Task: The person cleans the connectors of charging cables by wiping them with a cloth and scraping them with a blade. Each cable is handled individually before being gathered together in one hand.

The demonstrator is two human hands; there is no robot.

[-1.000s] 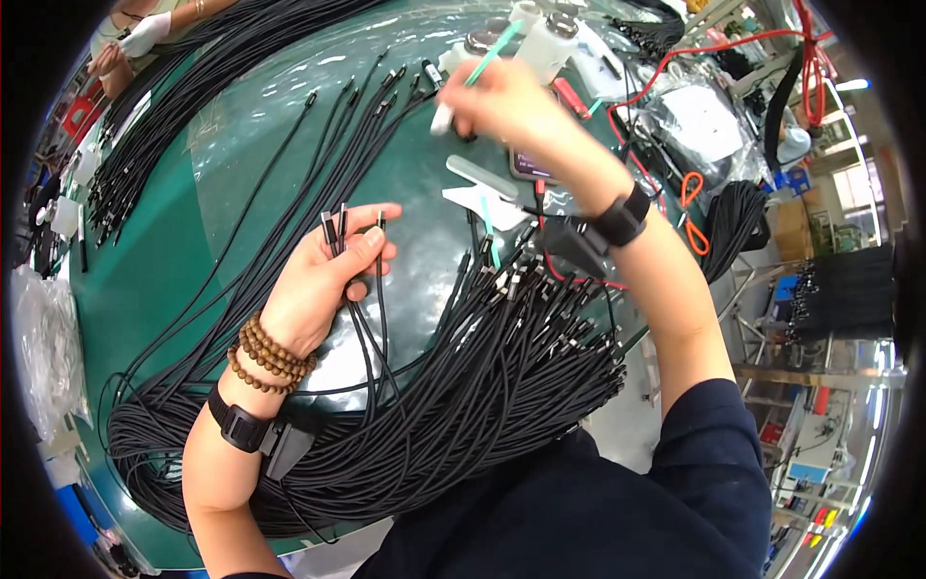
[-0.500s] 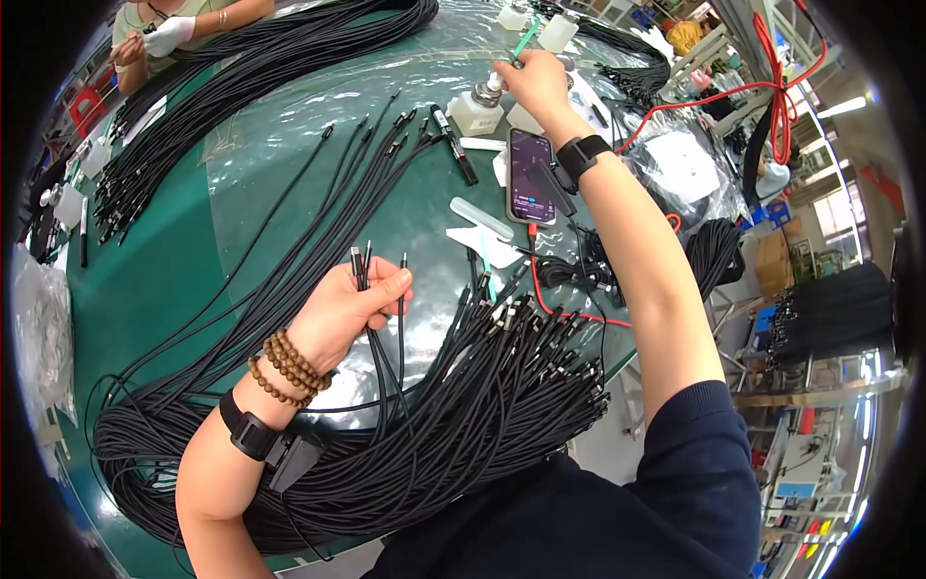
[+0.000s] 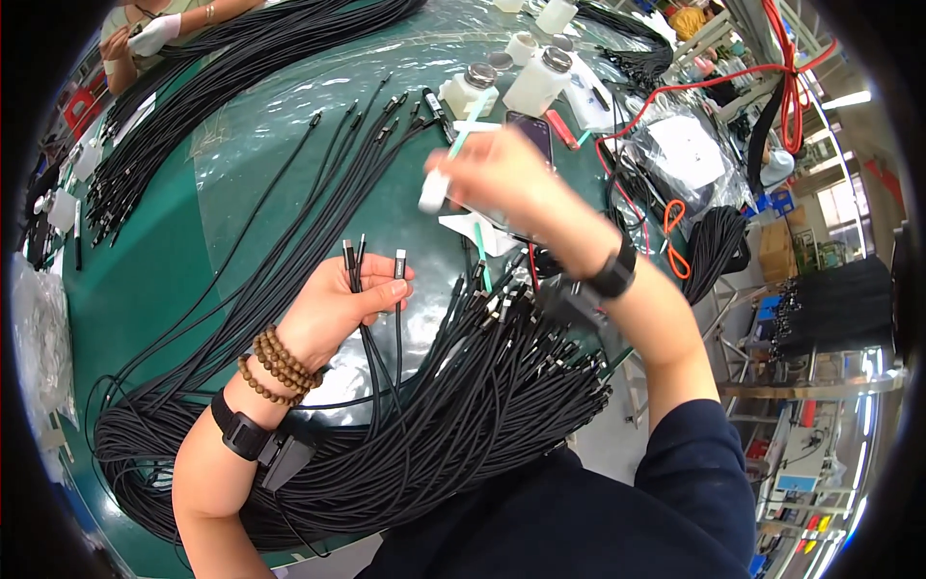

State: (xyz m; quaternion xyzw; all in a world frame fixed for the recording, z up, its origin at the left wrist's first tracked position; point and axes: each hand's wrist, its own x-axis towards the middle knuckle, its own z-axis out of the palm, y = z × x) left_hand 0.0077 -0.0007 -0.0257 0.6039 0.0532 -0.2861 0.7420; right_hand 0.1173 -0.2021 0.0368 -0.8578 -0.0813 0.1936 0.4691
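My left hand (image 3: 352,289) holds several black cables, their connector ends pointing up. One cable's metal-tipped plug (image 3: 400,261) stands apart from the others between thumb and fingers. My right hand (image 3: 497,179), blurred by motion, is closed on a mint-green stick (image 3: 470,123) with a white wad (image 3: 434,191) at its lower end. That wad is above the table, up and to the right of the held plugs. Under my left forearm and in front of my body lies a large bundle of black cables (image 3: 463,415), with many connector ends gathered at its right.
Two translucent bottles with metal tops (image 3: 538,82) stand behind my right hand. A phone (image 3: 532,133) lies partly hidden under it, beside a black marker (image 3: 436,111). More black cables (image 3: 222,82) stretch across the far left, where another person's gloved hand (image 3: 154,37) works.
My right hand has come from the bottle back toward my left hand, carrying the green stick with its white wad. The separate plug in my left hand has turned slightly.
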